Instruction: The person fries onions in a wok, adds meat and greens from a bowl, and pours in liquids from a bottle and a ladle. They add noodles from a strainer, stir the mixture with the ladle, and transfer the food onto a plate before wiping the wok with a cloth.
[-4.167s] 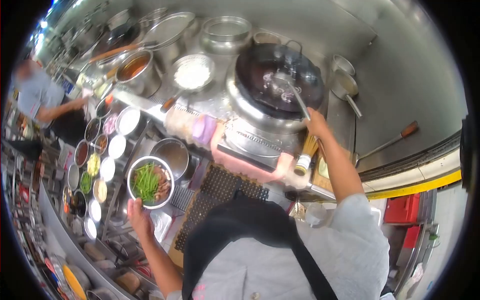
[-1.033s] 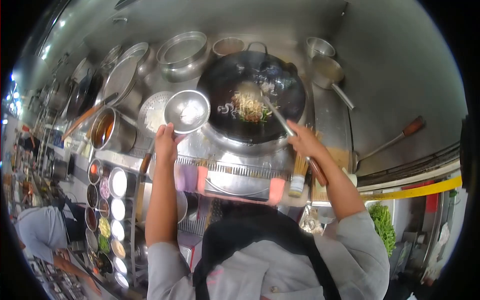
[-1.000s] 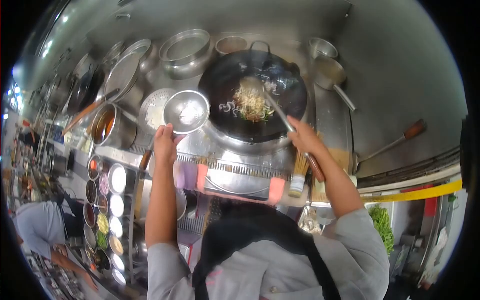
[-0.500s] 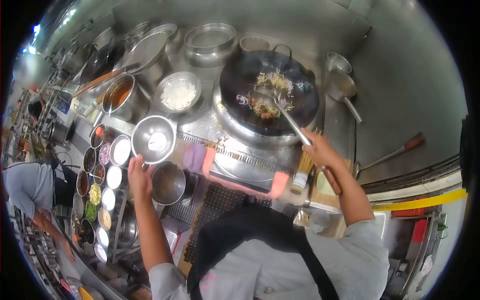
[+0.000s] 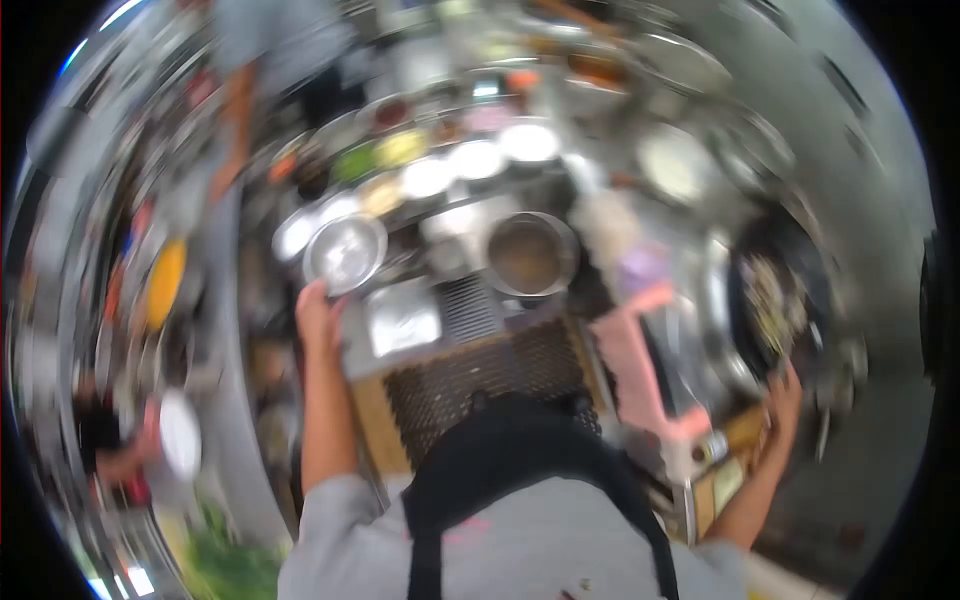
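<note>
My left hand (image 5: 318, 318) is closed on the near rim of a shiny metal bowl (image 5: 345, 253), held out over the left side beside the row of ingredient containers. At the near edge of the black wok (image 5: 818, 285), my right hand (image 5: 784, 398) is wrapped round the handle of a long ladle (image 5: 766, 438); motion smears most of it. Pale shredded food (image 5: 775, 305) lies in the wok. What the bowl contains, if anything, cannot be made out through the blur.
Several ingredient containers (image 5: 428, 178) stand ahead, near a pot of brownish liquid (image 5: 530, 258). A pink cloth-covered edge (image 5: 640, 370) runs before the stove. Black matting (image 5: 490, 380) covers the floor. Another person's arm (image 5: 238, 125) shows at upper left; a further person (image 5: 120, 460) is at lower left.
The view has swung left, so the wok now sits far right. My left hand has carried the bowl leftward, away from the stove. My right hand has stayed by the wok.
</note>
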The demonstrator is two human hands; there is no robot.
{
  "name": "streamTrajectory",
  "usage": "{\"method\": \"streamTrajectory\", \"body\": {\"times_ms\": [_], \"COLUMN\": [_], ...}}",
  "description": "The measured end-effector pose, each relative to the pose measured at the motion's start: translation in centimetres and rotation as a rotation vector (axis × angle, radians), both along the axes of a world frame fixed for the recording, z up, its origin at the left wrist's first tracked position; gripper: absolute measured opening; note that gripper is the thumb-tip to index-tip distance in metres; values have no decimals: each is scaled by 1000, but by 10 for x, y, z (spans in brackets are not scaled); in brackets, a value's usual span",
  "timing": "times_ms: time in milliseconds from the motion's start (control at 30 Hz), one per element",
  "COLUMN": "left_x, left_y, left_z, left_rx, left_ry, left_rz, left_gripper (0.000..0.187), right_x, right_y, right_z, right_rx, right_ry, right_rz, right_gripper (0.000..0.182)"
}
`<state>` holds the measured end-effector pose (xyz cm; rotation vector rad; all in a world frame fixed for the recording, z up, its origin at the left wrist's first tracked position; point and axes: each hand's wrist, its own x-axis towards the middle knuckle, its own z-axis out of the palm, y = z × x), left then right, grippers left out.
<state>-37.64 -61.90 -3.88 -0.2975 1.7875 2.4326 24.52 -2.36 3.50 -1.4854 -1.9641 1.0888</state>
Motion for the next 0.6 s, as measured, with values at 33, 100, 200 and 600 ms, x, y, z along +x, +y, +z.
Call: {"method": "streamTrajectory", "body": {"times_ms": [33,100,200,600], "left_x": [3,26,65,123], "left_y": [-30,-78,-141,-326], "left_z": [-3,12,19,-42], "left_rx": [15,-40,-40,-2358], "left_ry": [24,16,69,-238], "left_rz": [72,299,538,131], "left_gripper": [20,16,16,46], "right_x": [9,24,48,69], "right_y": [9,39,98,36], "right_z": [-6,-26,-45,-14], "right_rx": [-62,-144,-157,-199], "right_ry": [-62,-51,-57,83], "right_rz": [-16,-16,-14,-59], "right_gripper": [52,36,31,52]}}
